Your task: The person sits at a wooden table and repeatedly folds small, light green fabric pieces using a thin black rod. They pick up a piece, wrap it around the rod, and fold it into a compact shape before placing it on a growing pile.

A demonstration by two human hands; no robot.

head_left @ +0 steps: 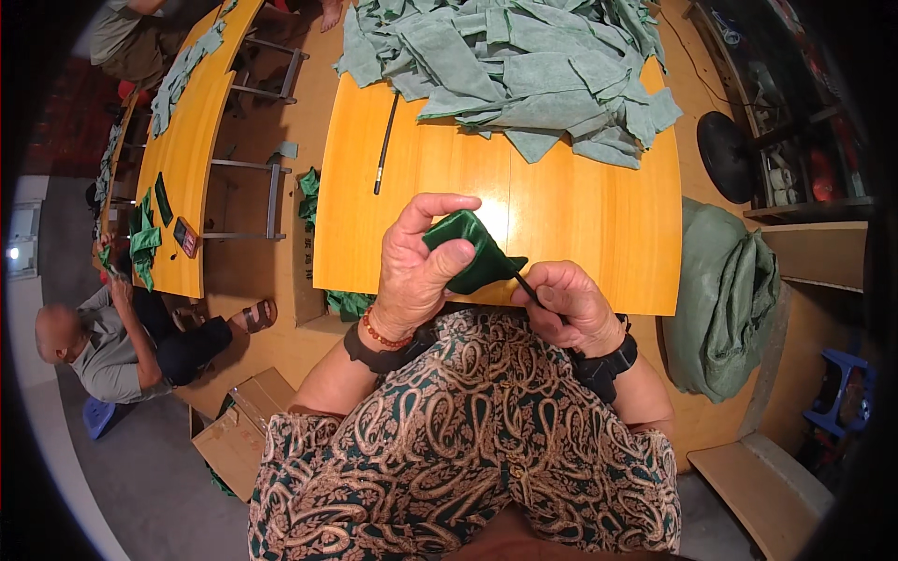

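Paisley garment (468, 411) before the table (599, 220); over the table's near edge, left hand (409, 266) pinches green cloth (485, 266), right hand (572, 304) grips stick (527, 286) at its corner, cloth probably best held taut.

Yellow table (599, 234) – grey floor (168, 477) – blue stool (840, 397)

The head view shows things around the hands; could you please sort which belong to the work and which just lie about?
Likely in the work:
dark green fabric piece, in the left hand
thin black rod, in the right hand
grey-green fabric pile, on the table

Seemingly lying about:
round black object, right of the table
cardboard box, lower left
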